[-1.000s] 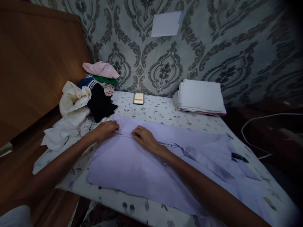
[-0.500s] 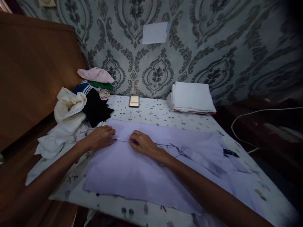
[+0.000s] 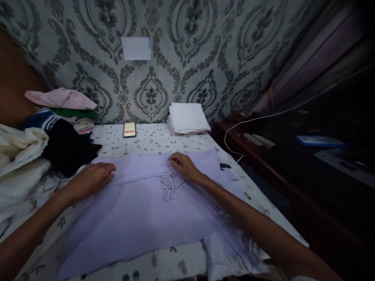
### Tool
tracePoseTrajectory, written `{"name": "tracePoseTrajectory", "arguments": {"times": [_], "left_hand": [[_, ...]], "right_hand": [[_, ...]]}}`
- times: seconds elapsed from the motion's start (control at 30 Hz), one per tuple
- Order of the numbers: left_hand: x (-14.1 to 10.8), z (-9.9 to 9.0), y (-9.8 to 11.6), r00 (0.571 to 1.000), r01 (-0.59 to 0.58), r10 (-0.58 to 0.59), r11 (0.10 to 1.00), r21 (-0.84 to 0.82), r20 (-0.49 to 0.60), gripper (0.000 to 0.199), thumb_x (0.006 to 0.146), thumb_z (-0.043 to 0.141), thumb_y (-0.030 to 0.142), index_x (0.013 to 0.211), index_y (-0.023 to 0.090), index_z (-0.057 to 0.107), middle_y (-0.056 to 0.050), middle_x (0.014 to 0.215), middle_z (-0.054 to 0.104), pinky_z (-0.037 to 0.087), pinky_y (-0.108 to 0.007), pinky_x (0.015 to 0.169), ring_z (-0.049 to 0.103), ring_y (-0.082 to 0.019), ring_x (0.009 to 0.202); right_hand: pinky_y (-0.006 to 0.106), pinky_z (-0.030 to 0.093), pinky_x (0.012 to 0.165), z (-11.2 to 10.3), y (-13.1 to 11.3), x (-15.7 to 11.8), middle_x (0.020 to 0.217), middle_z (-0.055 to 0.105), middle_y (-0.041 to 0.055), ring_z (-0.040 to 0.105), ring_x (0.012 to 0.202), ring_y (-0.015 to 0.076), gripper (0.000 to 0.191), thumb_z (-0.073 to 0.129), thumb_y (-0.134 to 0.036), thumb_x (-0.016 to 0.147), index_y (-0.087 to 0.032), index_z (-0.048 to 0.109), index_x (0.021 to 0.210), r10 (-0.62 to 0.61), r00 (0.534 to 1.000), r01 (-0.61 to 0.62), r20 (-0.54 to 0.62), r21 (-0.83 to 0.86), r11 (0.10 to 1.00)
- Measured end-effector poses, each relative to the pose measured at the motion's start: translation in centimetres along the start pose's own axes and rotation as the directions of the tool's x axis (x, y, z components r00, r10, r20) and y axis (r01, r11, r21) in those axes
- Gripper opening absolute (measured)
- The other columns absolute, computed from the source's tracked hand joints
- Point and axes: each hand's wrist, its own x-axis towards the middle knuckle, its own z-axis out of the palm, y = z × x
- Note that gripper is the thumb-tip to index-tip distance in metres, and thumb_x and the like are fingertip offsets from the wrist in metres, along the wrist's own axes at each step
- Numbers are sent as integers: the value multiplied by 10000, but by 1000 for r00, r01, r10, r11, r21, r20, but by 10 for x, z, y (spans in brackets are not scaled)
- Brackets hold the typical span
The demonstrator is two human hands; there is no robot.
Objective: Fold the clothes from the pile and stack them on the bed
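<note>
Lavender lettered shirt [image 3: 131, 218] is spread on printed cloth [image 3: 155, 142]. It is touched by left hand [image 3: 90, 179] and right hand [image 3: 184, 166]; whether either grip is clamped cannot be told.

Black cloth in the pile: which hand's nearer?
Left. The left hand is at the lavender garment, just right of and nearer the camera than the black cloth; the right hand is much farther right.
</note>
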Motion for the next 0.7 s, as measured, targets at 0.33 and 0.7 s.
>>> {"name": "tracePoseTrajectory", "arguments": {"times": [0.33, 0.7], "left_hand": [[45, 67, -5, 988, 156, -156, 988, -1, -12, 737, 953, 280, 550, 1542, 111, 339, -137, 1613, 322, 239, -498, 1205, 244, -287, 1514], [25, 60, -26, 974, 210, -207, 978, 21, -93, 715, 942, 209, 552, 1500, 155, 415, -136, 1575, 405, 295, -520, 1169, 315, -285, 1487]], "right_hand": [[549, 224, 1201, -51, 99, -21, 1540, 424, 201, 344, 1462, 310, 470, 403, -314, 995, -113, 496, 1410, 356, 934, -350, -23, -257, 901], [413, 469, 862, -57, 24, -101, 1054, 634, 108, 571, 959, 260, 153, 594, -314, 906, -204, 634, 1004, 83, 996, -65, 45, -324, 944]]}}
